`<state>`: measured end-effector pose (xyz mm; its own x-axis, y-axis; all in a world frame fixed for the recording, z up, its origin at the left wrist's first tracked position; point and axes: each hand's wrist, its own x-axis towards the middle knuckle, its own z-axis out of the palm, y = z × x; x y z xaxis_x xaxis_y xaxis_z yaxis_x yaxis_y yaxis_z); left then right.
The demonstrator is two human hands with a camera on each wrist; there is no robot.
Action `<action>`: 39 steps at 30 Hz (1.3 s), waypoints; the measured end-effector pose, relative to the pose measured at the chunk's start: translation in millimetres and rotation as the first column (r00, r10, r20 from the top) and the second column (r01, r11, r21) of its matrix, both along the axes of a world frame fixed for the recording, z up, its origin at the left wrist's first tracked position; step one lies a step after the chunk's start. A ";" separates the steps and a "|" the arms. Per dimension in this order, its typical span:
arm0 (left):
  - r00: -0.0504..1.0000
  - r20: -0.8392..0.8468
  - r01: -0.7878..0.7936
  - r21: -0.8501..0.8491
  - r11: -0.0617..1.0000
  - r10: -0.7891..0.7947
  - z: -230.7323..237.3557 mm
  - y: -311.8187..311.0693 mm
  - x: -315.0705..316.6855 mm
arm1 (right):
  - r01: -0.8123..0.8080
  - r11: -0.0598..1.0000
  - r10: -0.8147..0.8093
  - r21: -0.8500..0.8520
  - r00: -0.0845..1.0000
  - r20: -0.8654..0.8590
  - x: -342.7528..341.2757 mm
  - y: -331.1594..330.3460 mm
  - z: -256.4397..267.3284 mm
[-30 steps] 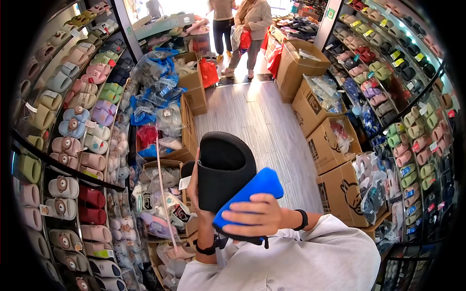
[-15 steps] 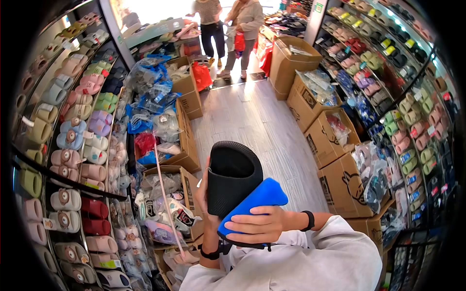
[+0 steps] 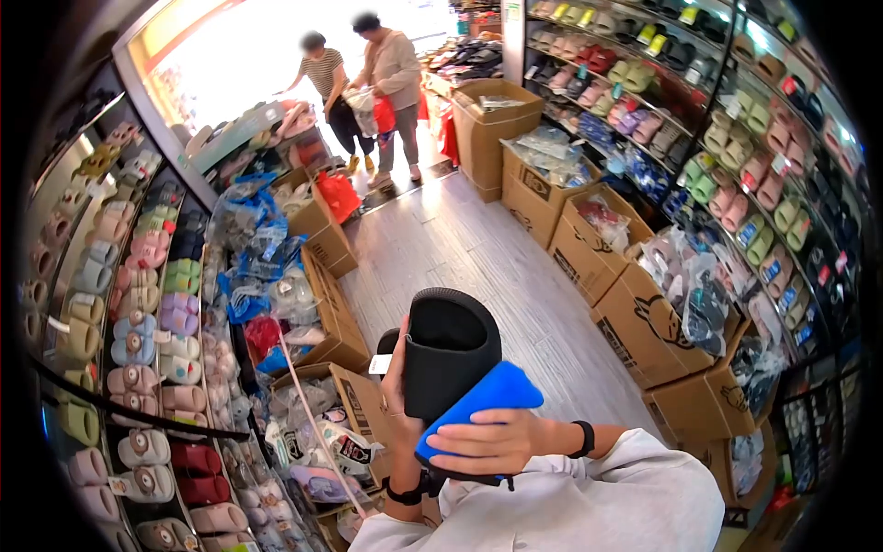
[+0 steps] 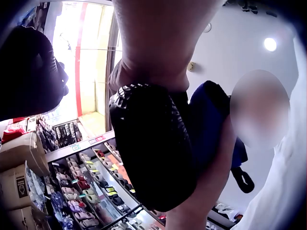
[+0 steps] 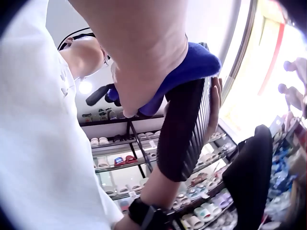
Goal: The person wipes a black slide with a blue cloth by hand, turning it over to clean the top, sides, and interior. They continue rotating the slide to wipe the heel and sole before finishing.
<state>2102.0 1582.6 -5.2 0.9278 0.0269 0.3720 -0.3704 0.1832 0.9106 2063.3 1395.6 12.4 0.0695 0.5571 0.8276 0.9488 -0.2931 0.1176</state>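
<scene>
Two racks of footwear flanked a grey plank floor, with cardboard boxes along both sides. Two people stood near the bright doorway, well apart from the work.

Black slipper: held in the air in front of the person's chest, above the floor in the head view. Open end away from the body, covered part nearer the body; long axis ran roughly out from the chest.

Blue pad: slanted across the slipper's near right edge, apparently touching it, its far end angled out to the right.

Left hand was nearer the slipper, in contact along its left side; fingers wrapped it, some showing against the ribbed sole in the right wrist view. Right hand came in from the right, fingers laid over the pad and gripping it, thumb hidden in the head view. Judged the key relation: pad between right fingers and slipper, crossing the slipper's long axis at a slant.

Second black piece showed just beyond the left hand; how it was held, could not tell. Smallest: white tag beside it.
</scene>
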 end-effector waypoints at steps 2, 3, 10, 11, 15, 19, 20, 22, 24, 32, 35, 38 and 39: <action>0.997 -0.063 -0.049 0.051 0.998 0.052 1.8 -19.9 -3.8 | 0.023 0.997 -0.014 0.080 0.994 -0.108 0.0 -26.2 12.0; 1.000 0.020 0.021 0.103 0.994 -0.023 0.2 -21.7 -4.3 | 0.087 0.994 -0.077 0.073 0.989 -0.128 -2.7 -42.0 15.9; 0.975 0.123 0.197 -0.069 0.978 -0.187 -12.3 -74.8 -18.7 | 0.258 0.953 -0.237 0.159 0.962 -0.135 -49.0 -77.6 5.8; 0.975 0.115 0.196 -0.058 0.979 -0.189 -12.7 -79.0 -21.4 | 0.221 0.966 -0.210 0.133 0.973 -0.097 -54.2 -79.5 3.1; 0.978 0.118 0.168 0.034 0.985 -0.171 6.7 -95.1 -42.7 | 0.195 0.967 -0.171 0.166 0.974 -0.148 -57.2 -104.2 17.7; 0.964 0.165 0.186 0.157 0.970 -0.211 2.0 -97.4 -63.2 | 0.445 0.866 -0.339 0.230 0.859 -0.384 -65.7 -118.1 29.4; 0.971 0.113 0.185 0.217 0.959 -0.213 1.7 -95.3 -67.3 | 0.433 0.871 -0.325 0.232 0.862 -0.389 -71.0 -115.0 26.1; 0.948 0.157 0.249 0.168 0.954 -0.276 19.3 -103.5 -71.2 | 0.411 0.903 -0.383 0.127 0.902 -0.199 -86.1 -106.9 21.0; 0.977 -0.039 0.214 0.110 0.971 -0.211 13.2 -110.5 -78.0 | 0.314 0.948 -0.303 0.055 0.942 -0.146 -98.6 -108.9 22.4; 0.978 0.147 0.106 0.259 0.960 -0.148 18.9 -154.5 -105.7 | 0.474 0.870 -0.399 0.140 0.841 -0.366 -111.0 -164.8 47.0; 0.990 0.032 0.125 0.291 0.949 -0.141 23.6 -178.8 -113.9 | 0.414 0.904 -0.374 0.106 0.886 -0.273 -135.2 -171.0 32.9; 0.968 -0.155 0.218 0.110 0.970 -0.199 13.1 -215.1 -116.3 | 0.329 0.942 -0.307 0.068 0.926 -0.222 -157.8 -186.2 16.8; 0.953 -0.169 0.265 0.066 0.962 -0.250 7.0 -223.2 -116.2 | 0.360 0.930 -0.340 0.069 0.918 -0.207 -158.4 -198.6 19.6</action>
<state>1985.8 1359.3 1.9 0.9460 -0.2466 0.2104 -0.1713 0.1707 0.9703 1904.9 1197.0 32.0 0.4042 0.3806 0.8317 0.7849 -0.6112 -0.1018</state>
